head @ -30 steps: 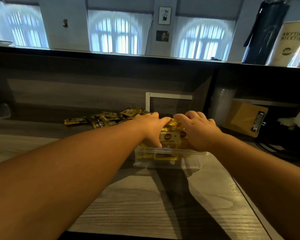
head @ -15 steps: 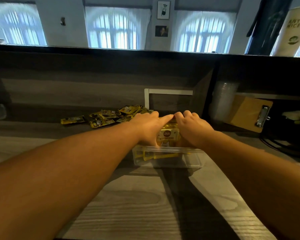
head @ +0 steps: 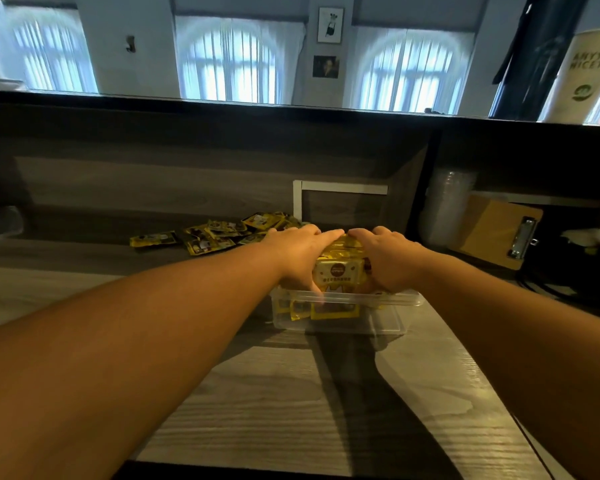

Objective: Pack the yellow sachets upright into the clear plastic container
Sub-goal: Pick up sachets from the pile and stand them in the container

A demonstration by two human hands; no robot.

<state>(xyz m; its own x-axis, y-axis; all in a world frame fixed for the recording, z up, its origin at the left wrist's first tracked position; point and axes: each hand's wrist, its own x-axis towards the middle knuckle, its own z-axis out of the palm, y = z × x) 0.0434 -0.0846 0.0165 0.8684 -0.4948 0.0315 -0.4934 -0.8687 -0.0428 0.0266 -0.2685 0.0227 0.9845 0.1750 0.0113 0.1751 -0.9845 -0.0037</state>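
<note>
- While both hands clamp the bundle, left hand [head: 300, 256] and right hand [head: 388, 259] curl around upright yellow foil sachets [head: 338, 270], frame centre.
- Should press evenly into clear rectangular plastic container [head: 388, 322], keeping them vertical.

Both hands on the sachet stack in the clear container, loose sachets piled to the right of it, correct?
Not quite. In the head view the loose sachets lie left of the clear container. Left hand and right hand do hold the sachet stack.
</note>
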